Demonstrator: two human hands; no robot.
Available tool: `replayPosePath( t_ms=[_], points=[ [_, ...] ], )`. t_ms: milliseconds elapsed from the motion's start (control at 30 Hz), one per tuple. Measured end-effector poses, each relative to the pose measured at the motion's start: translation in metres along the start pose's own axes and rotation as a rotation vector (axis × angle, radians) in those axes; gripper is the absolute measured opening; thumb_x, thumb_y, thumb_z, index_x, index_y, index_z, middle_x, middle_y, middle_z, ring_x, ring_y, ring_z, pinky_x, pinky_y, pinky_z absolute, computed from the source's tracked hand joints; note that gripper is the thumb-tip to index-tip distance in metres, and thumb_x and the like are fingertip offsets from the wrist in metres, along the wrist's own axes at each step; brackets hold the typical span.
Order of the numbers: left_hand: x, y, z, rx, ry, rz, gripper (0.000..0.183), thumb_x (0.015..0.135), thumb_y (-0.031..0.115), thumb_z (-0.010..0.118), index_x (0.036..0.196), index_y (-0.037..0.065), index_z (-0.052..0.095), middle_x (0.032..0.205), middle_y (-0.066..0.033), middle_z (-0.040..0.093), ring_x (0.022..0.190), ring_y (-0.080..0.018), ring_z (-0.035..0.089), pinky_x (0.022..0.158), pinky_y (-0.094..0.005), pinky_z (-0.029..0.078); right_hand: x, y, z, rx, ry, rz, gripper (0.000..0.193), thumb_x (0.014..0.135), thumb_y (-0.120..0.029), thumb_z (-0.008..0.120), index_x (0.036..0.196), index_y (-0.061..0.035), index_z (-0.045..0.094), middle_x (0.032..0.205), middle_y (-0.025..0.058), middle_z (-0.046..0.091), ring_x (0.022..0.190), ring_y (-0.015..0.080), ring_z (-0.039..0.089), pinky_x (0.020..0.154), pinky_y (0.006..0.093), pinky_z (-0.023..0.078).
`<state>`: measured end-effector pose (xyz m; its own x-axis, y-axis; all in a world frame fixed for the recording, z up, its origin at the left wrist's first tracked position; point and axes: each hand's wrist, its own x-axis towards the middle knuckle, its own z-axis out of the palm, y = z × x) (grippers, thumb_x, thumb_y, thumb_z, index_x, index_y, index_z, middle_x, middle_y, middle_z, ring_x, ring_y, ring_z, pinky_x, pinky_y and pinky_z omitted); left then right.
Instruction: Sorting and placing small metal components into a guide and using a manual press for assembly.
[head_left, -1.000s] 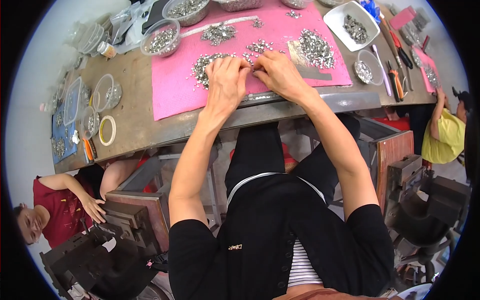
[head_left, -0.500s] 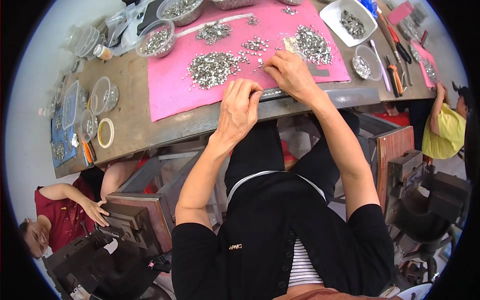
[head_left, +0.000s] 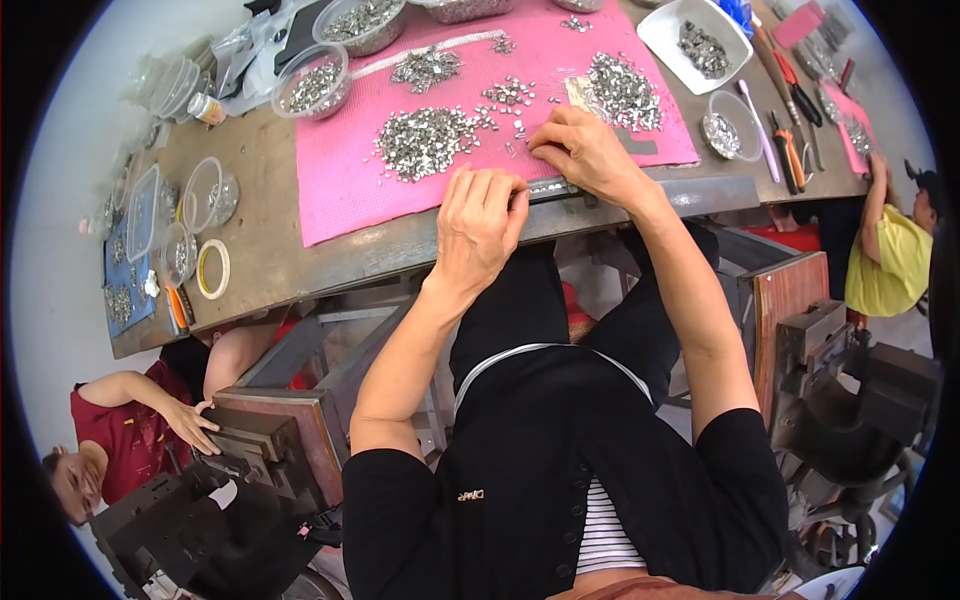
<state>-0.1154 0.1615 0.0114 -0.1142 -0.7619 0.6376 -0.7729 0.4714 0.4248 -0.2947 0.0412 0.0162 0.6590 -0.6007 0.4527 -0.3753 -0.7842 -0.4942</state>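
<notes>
One metal strip [head_left: 550,188] lies along the tabletop's [head_left: 262,240] near edge, between curled left hand [head_left: 475,215] and right hand [head_left: 585,155]; whether they pinch anything is hidden.

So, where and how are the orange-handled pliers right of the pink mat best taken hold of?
Probably around the handles, the right hand coming from the bench's near edge. The pliers lie with handles toward that edge, head away; the purple stick close on their left crowds that side.

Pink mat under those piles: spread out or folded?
Spread: the pink mat lies flat on the tabletop, its textured surface visible between piles of small silvery pieces.
</notes>
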Motion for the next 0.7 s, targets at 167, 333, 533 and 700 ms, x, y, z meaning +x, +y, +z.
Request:
replayPosePath(
  t_ms=[167, 333, 533, 700],
  points=[
    [-0.001, -0.004, 0.001, -0.044, 0.004, 0.007, 0.012, 0.083, 0.009, 0.075, 0.093, 0.006, 0.068, 0.089, -0.0078, 0.064, 0.089, -0.0287, 0.063, 0.099, -0.0502, 0.046, 0.002, 0.001, 0.002, -0.003, -0.007, -0.010, 0.009, 0.085, -0.011, 0.072, 0.091, -0.0042, 0.074, 0.084, 0.0115, 0.062, 0.082, 0.0323, 0.064, 0.073, 0.0429, 0.052],
    [0.012, -0.017, -0.001, 0.020, 0.018, -0.044, 0.008, 0.086, 0.014, 0.074, 0.091, 0.008, 0.073, 0.086, -0.0065, 0.067, 0.088, -0.0266, 0.062, 0.100, -0.0460, 0.041, 0.003, 0.000, -0.001, -0.051, -0.032, -0.068, 0.009, 0.085, -0.011, 0.072, 0.090, -0.0035, 0.073, 0.083, 0.0122, 0.062, 0.081, 0.0327, 0.064, 0.073, 0.0430, 0.052],
    [0.038, -0.045, 0.015, 0.170, -0.094, -0.089, 0.012, 0.079, 0.018, 0.079, 0.089, 0.012, 0.074, 0.089, -0.0052, 0.065, 0.096, -0.0263, 0.059, 0.100, -0.0502, 0.033, -0.005, -0.011, -0.005, 0.032, -0.002, 0.017, 0.012, 0.086, -0.005, 0.071, 0.096, -0.0004, 0.067, 0.085, 0.0122, 0.065, 0.078, 0.0289, 0.065, 0.070, 0.0382, 0.052],
    [0.043, -0.043, 0.014, 0.115, -0.129, -0.080, 0.011, 0.079, 0.014, 0.079, 0.087, 0.011, 0.072, 0.089, -0.0056, 0.065, 0.096, -0.0265, 0.059, 0.100, -0.0497, 0.034, -0.026, -0.043, -0.010, 0.280, -0.002, 0.273, 0.010, 0.089, -0.004, 0.070, 0.096, 0.0013, 0.065, 0.091, 0.0116, 0.068, 0.082, 0.0246, 0.066, 0.074, 0.0351, 0.051]
  ],
)
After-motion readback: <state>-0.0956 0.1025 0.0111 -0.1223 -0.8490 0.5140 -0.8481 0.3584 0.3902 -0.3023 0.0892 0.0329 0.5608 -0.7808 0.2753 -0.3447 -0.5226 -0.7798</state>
